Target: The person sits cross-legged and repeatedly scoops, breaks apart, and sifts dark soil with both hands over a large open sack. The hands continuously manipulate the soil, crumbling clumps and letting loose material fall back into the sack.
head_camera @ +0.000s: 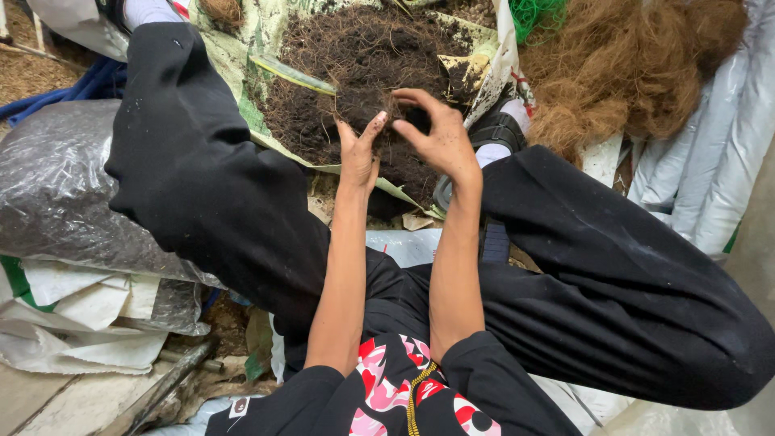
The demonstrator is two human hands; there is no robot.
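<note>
Hands: left hand (pixel 358 155) and right hand (pixel 438 137) pinching soil clump (pixel 387 109) over soil pile (pixel 339 73).

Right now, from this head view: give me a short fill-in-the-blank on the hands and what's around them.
1. Both hands, left hand and right hand, work a clump of dark ____ between them.
2. The soil pile lies on a ____ sheet.
3. The heap of brown coconut fibre sits to the person's ____.
4. The person's trousers are ____.

Missing words: soil; green; right; black
</note>
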